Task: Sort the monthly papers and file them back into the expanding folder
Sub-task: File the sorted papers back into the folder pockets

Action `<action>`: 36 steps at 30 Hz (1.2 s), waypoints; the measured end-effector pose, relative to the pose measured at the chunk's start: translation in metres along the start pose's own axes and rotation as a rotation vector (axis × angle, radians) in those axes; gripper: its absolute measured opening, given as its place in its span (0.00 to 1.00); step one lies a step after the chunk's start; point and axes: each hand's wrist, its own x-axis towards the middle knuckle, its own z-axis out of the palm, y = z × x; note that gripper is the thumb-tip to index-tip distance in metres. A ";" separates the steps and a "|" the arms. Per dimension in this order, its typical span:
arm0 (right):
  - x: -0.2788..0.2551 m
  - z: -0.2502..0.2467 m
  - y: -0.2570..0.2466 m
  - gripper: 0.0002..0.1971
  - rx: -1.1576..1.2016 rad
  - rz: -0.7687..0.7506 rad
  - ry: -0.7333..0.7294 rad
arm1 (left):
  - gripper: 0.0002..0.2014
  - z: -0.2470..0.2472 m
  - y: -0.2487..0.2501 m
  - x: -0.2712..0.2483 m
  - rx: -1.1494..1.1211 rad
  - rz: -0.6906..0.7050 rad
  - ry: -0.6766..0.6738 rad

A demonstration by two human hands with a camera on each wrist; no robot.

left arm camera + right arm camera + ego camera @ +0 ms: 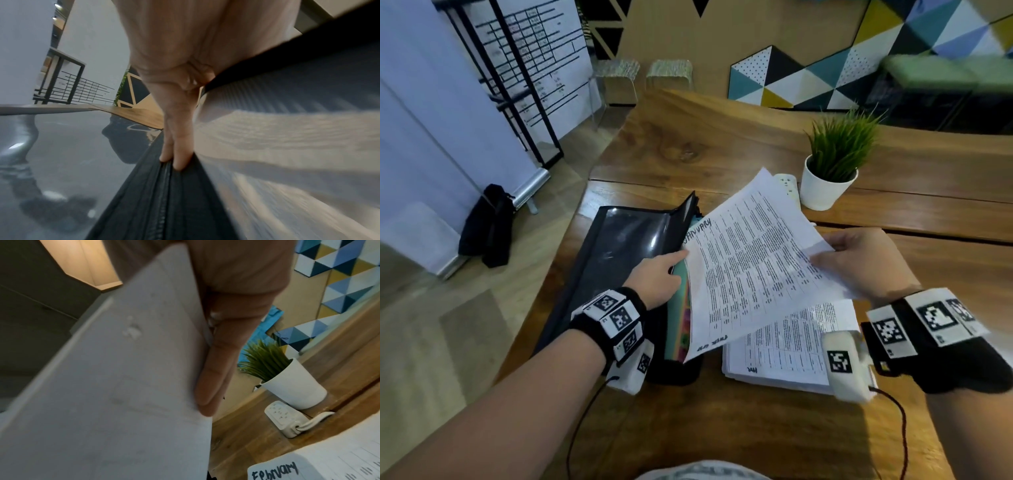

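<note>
A wooden table (pixel 722 144) of broad brown planks fills the centre and right of the head view. Lying open at its left edge is a black expanding folder (pixel 616 253). Right of it, lower centre, rests a stack of printed papers (pixel 791 346). Toward the upper right stands a white potted grass plant (pixel 828 171), with a white power strip (pixel 787 185) just beside it.

Open black folder (pixel 616 260), papers (pixel 753 260) lifted
</note>
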 end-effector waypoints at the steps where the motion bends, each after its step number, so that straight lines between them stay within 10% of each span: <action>1: 0.001 0.002 -0.005 0.10 -0.009 -0.014 0.019 | 0.28 0.001 0.002 0.000 0.040 0.003 -0.008; 8: -0.008 0.034 -0.025 0.10 -0.158 -0.238 0.164 | 0.28 -0.004 0.013 0.004 0.151 0.012 -0.027; 36: -0.039 0.068 -0.008 0.05 0.128 -0.258 0.288 | 0.28 -0.034 0.028 -0.001 0.161 0.023 -0.070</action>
